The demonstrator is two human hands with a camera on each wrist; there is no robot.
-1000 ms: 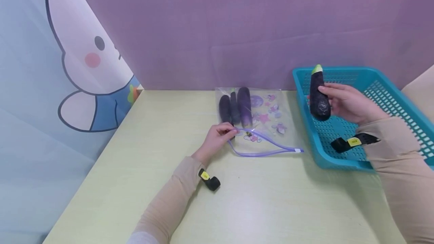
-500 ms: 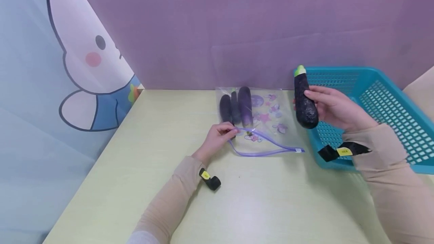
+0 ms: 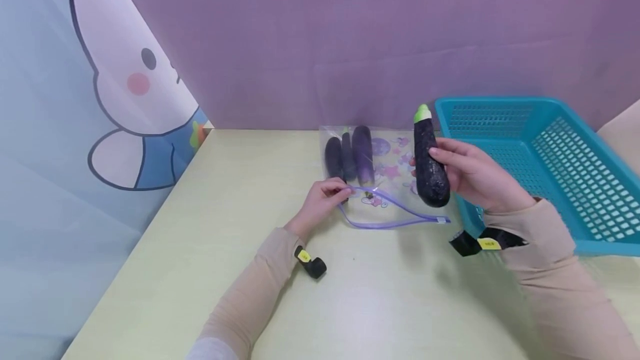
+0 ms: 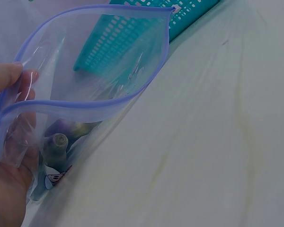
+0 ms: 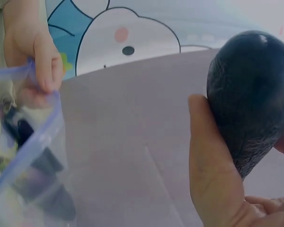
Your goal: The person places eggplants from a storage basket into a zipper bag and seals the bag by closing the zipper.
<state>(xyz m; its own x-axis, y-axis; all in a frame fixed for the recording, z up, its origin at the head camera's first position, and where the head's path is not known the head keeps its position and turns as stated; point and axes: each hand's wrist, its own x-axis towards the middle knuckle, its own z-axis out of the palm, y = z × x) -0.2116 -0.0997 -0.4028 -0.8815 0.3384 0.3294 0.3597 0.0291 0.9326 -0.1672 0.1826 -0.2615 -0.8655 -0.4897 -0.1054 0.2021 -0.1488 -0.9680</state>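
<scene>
A dark eggplant (image 3: pixel 430 165) with a green stem end is gripped in my right hand (image 3: pixel 472 174), held in the air between the basket and the bag. In the right wrist view its rounded end (image 5: pixel 251 90) faces the camera. My left hand (image 3: pixel 322 204) pinches the purple-edged mouth of a clear printed zip bag (image 3: pixel 395 174). The left wrist view shows that bag's mouth (image 4: pixel 109 101) gaping wide. Three eggplants (image 3: pixel 362 154) lie side by side inside the bag, toward its left.
A turquoise plastic basket (image 3: pixel 530 126) with perforated walls stands at the right of the pale table (image 3: pixel 240 182). Behind the table hangs a purple cloth (image 3: pixel 320 43). A blue cartoon curtain (image 3: pixel 45 182) is at the left.
My right hand has carried the eggplant leftward and slightly nearer, from over the basket to beside the bag's right part. The left hand and the bag have stayed put.
</scene>
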